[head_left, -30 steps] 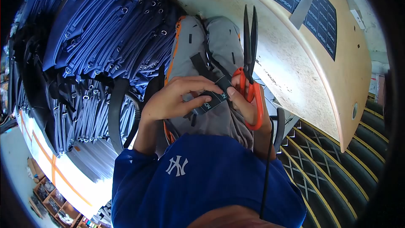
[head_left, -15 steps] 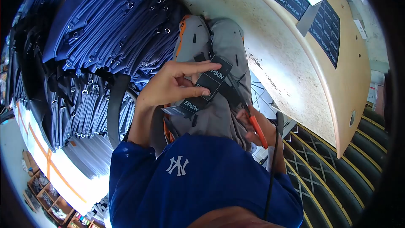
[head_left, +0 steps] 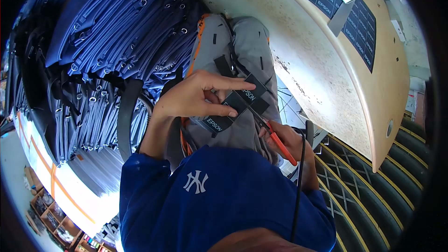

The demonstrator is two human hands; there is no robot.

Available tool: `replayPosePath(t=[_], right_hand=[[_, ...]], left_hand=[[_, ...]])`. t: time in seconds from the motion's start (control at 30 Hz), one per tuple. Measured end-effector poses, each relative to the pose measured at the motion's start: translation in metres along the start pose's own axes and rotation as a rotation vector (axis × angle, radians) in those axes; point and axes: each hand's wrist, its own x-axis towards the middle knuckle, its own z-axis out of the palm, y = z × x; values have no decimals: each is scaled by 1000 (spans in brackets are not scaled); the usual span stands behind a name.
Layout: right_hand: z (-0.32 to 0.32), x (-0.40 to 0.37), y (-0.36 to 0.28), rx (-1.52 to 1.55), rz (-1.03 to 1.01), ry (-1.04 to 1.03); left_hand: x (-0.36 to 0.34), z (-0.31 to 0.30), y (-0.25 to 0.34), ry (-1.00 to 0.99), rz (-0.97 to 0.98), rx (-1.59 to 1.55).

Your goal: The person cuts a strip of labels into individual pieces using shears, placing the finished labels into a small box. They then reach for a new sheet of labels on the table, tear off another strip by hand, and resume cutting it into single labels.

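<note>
My left hand (head_left: 189, 98) pinches a strip of black EPSON labels (head_left: 219, 122) between thumb and fingers, above my lap. White lettering and thin white border lines show on the strip. My right hand (head_left: 290, 139) is closed on a pair of scissors (head_left: 282, 146) with orange-red handles. The scissor blades point up and left and meet the strip's lower right edge near the left thumb. Whether they have cut into it cannot be made out. Small black scraps (head_left: 214, 38) lie on the grey trousers (head_left: 249, 32).
Stacked blue straps with metal rings (head_left: 126, 28) fill the left side. To the right, a pale curved board (head_left: 345, 84) carries a sheet of EPSON labels (head_left: 361, 37). Black ribbed rolls with yellow edges (head_left: 364, 177) lie at lower right. A black cord (head_left: 298, 191) hangs near my right arm.
My left hand and the label strip have shifted slightly right and down. The scissors have turned, their blades now lower and closer to the left thumb.
</note>
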Motion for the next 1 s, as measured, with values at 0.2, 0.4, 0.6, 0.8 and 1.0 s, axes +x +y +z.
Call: replayPosePath(t=[0.2, 0.4, 0.6, 0.8, 1.0], right_hand=[[1, 2, 1, 45, 42, 3], [1, 1, 5, -12, 42, 29], [2, 1, 5, -10, 50, 29], [3, 1, 9, 16, -59, 49], [2, 0, 12, 9, -14, 39]], left_hand=[[0, -2, -2, -24, -36, -38], [2, -4, -4, -60, -66, -66], [3, -4, -4, -74, -59, -88], [3, -3, -8, -55, -44, -79], [5, -5, -2, -85, -51, -59]])
